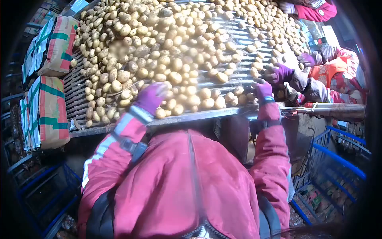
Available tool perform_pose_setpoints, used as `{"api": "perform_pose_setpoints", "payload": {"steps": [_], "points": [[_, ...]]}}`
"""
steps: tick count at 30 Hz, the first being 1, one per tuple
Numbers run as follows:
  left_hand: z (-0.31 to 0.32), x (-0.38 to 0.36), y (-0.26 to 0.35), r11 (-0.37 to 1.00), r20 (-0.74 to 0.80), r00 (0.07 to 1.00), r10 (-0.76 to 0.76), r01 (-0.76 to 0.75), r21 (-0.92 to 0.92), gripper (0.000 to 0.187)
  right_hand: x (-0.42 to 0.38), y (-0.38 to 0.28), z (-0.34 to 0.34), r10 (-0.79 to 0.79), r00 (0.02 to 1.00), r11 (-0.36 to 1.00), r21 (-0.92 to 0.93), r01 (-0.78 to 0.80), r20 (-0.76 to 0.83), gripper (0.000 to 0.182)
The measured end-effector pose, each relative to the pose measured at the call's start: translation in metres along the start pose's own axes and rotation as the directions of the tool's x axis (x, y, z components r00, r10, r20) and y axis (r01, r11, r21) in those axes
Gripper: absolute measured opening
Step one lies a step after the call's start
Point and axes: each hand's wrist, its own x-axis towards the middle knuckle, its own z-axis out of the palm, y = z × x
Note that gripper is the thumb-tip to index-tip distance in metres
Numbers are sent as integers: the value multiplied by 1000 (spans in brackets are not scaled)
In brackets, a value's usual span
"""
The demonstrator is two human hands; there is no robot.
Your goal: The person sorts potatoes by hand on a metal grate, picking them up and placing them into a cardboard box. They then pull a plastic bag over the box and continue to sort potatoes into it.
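At the far left, 2 boxy brown packs (53, 113) are banded with green tape, their sides creased and papery. Beside them, a slatted table (74, 99) of narrow parallel bars is bordered in front by a smooth metal edge (199, 116). Across most of the table, rounded potatoes (175, 77) are heaped, their tan skins smudged with dirt in places. The left hand (152, 97), covered by a purple glove, is held at the front of the heap; its fingers are blurred, and whether anything is gripped cannot be told. Farther right, shiny bars are exposed between scattered potatoes. The right hand (264, 89), also gloved in purple, is held near the metal edge with fingers bent; whether a potato is pinched cannot be told.

Around this, the lower middle is filled by a pink jacket (167, 179), by which whatever lies beneath is hidden. At the right, 2 purple-gloved hands (280, 74) of a co-worker are held close to the right hand. Below them, blue railings (338, 159) are seen, and a red sleeve (318, 12) is shown at the upper right.
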Motion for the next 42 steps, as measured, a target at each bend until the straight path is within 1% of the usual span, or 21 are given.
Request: {"api": "perform_pose_setpoints", "payload": {"steps": [2,4,5,6,8,10,13,15,18,19,21,23,26,29,32,34,36,38,39,41,42], "points": [[25,27,4,998,127,991,-46,40,43,27,-21,21,17,-155,983,896,403,184,-103,33],[38,57,10,989,213,971,-107,82,120,17,-54,-21,10,-63,997,880,470,74,-40,33],[52,66,0,985,34,999,41,-46,165,14,-66,-42,14,-38,999,746,665,36,-11,34],[53,80,-4,970,77,997,10,-28,242,13,-75,-69,19,-40,999,600,800,9,18,35],[62,113,-31,952,107,994,-28,-6,306,13,-84,-115,22,-72,997,483,875,3,36,36],[50,148,-53,921,169,985,-24,-44,387,14,-87,-150,15,-252,962,820,503,272,-108,34],[23,169,-64,961,-129,992,6,30,276,15,-85,-152,32,-158,987,710,697,102,17,38],[12,159,-57,975,56,996,-76,63,215,26,-99,-165,36,13,930,-4,930,-367,367,43],[28,111,-42,901,390,882,265,-370,227,27,-113,-213,25,179,900,58,909,-413,398,44],[33,101,-22,979,432,896,98,-164,118,27,-114,-223,20,233,872,56,889,-454,431,43],[53,89,-15,988,414,903,112,-145,50,26,-114,-204,45,175,914,156,906,-393,367,40],[64,87,-18,980,353,921,166,-193,43,27,-116,-197,59,128,959,238,931,-277,253,39],[72,92,-15,955,361,911,197,-261,138,24,-116,-213,40,103,880,113,873,-474,464,35],[74,97,-10,916,398,898,185,-304,260,17,-120,-203,53,149,850,191,829,-526,505,29],[78,102,-7,884,450,880,155,-327,335,16,-121,-196,60,-91,973,732,676,-79,212,30],[80,105,-9,876,557,828,64,-314,367,15,-127,-192,56,-200,961,722,692,11,192,35],[70,100,-12,962,475,876,76,-190,196,16,-129,-187,51,-281,938,742,666,77,204,40],[46,113,8,995,500,860,-98,95,32,23,-127,-183,43,-208,901,522,822,-227,381,50],[33,119,26,896,600,750,-277,427,-121,28,-124,-183,37,-177,819,179,836,-520,547,53],[37,113,35,938,512,858,53,132,-319,29,-126,-185,40,-183,835,65,854,-517,519,57],[39,111,43,933,442,875,198,-30,-358,28,-130,-191,47,-204,928,312,919,-240,311,58]]}}
